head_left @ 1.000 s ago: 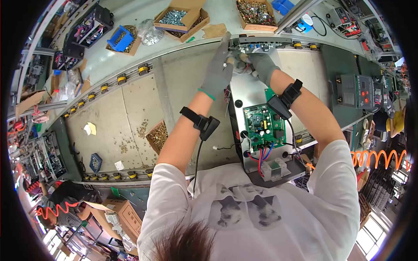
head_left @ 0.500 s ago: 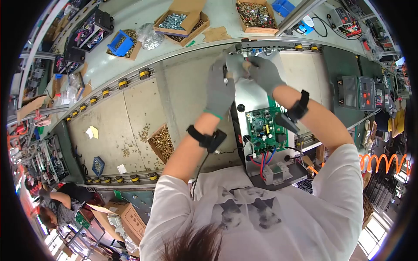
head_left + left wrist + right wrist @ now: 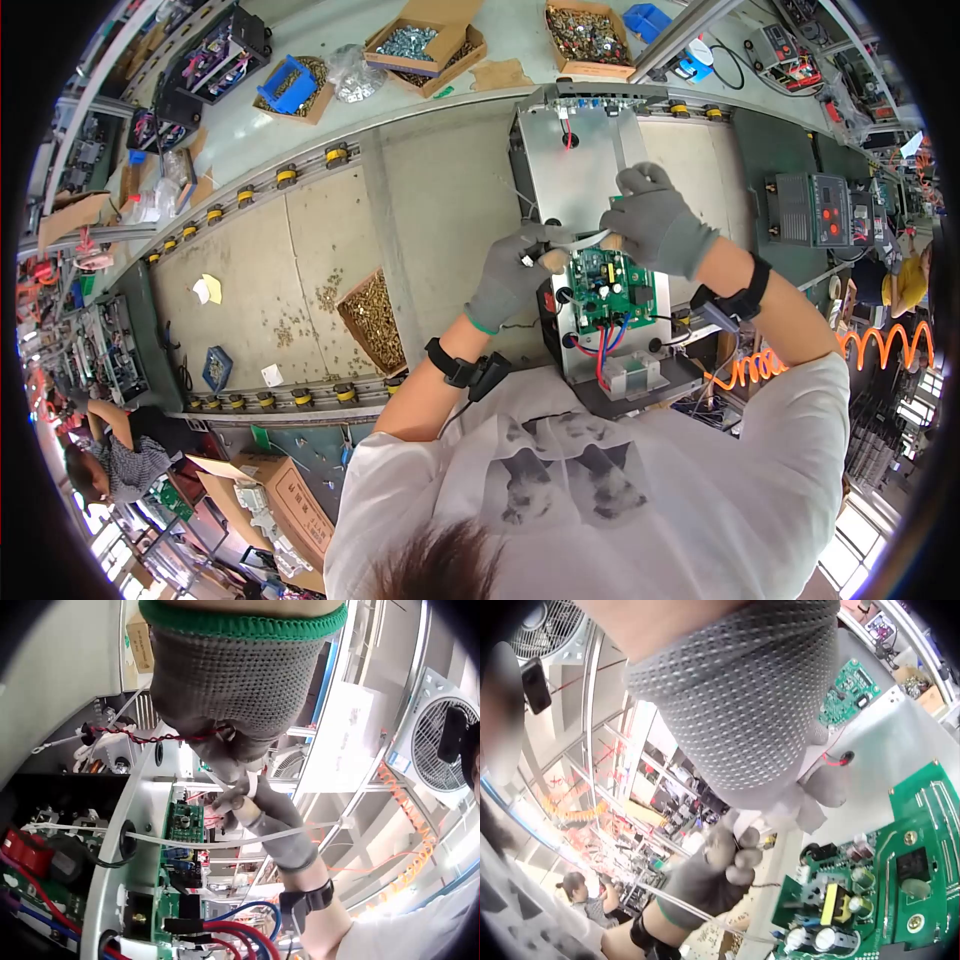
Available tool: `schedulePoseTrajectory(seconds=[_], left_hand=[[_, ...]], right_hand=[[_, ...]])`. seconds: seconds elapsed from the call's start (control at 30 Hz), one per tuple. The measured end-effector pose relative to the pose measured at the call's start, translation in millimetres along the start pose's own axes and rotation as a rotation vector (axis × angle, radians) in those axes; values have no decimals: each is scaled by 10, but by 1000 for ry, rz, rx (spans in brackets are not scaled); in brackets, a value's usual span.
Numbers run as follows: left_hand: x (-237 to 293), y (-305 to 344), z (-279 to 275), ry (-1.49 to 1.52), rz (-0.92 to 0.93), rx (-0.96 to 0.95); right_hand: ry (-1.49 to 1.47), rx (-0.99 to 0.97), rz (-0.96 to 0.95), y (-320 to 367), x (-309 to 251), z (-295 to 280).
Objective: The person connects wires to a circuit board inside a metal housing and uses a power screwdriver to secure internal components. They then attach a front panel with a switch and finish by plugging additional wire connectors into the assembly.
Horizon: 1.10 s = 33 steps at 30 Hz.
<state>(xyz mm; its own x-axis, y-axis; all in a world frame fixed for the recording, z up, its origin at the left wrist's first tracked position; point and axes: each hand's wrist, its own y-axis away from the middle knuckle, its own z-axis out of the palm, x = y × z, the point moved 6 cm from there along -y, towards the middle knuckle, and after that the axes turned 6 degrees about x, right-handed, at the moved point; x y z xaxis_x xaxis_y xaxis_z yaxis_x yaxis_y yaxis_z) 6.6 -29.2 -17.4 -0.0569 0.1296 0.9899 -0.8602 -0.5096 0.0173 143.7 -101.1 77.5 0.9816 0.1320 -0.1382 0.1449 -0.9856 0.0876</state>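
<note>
The grey conveyor surface (image 3: 300, 250) stretches away to the left of both sets of fingers. An open sheet-metal chassis (image 3: 585, 175) lies on it, and most of its bare plate is beyond the fingers. A grey machine with a red display (image 3: 812, 208) stands well apart to the right of the right fingers. Just below both hands, inside the chassis, sits a green circuit board (image 3: 607, 288). Red and blue wires (image 3: 603, 350) leave its near edge. A cardboard box of brass screws (image 3: 372, 322) lies near the left fingers, on their left, with loose screws scattered beside it.

The gloved right hand (image 3: 658, 222) hangs over the board's far edge and hides part of it. Its fingers are curled and pinch one end of a white cable tie (image 3: 588, 238). The gloved left hand (image 3: 512, 278) covers the chassis's left rim, and its fingers are curled tight around the tie's other end. The tie runs taut between the two sets of fingers, across the board's far left corner. In the left wrist view a twisted red-and-black wire pair (image 3: 150, 735) crosses just by the left fingers.
</note>
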Motion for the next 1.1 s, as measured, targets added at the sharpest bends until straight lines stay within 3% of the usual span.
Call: schedulePoseTrajectory(seconds=[0.1, 0.17, 0.3, 0.5, 0.57, 0.6, 0.67, 0.77, 0.83, 0.9, 1.0, 1.07, 1.1], left_hand=[[89, 48, 48, 42, -21, 32], [105, 75, 66, 22, 8, 51], [15, 109, -32, 113, -26, 124], [-54, 162, -30, 211, -191, 188], [93, 144, -17, 71, 3, 180], [116, 131, 19, 73, 3, 181], [29, 140, 42, -29, -205, 278], [-4, 140, 57, -4, -237, 279], [-117, 123, 66, 30, -182, 279], [-125, 139, 72, 65, -132, 278], [-60, 143, 90, -89, -81, 212], [-117, 151, 65, 268, -69, 310], [-100, 152, 29, 271, -68, 309]], right_hand=[[-111, 152, -151, 17, -111, -38], [-287, 99, -47, -20, -150, 110], [-207, -46, 181, -39, -81, 184], [-236, 112, 223, -40, -144, 202], [-216, 119, 253, -77, -193, 141], [-196, 130, 288, -81, -190, 113], [-209, 129, 262, -91, -217, 120], [-259, 138, 234, -94, -213, 155], [-293, 145, 233, -95, -183, 167], [-329, 22, 327, -78, -138, 255], [-293, 22, 327, -76, -162, 263], [-316, 95, 243, -78, -156, 234], [-339, 173, 159, -80, -179, 182]])
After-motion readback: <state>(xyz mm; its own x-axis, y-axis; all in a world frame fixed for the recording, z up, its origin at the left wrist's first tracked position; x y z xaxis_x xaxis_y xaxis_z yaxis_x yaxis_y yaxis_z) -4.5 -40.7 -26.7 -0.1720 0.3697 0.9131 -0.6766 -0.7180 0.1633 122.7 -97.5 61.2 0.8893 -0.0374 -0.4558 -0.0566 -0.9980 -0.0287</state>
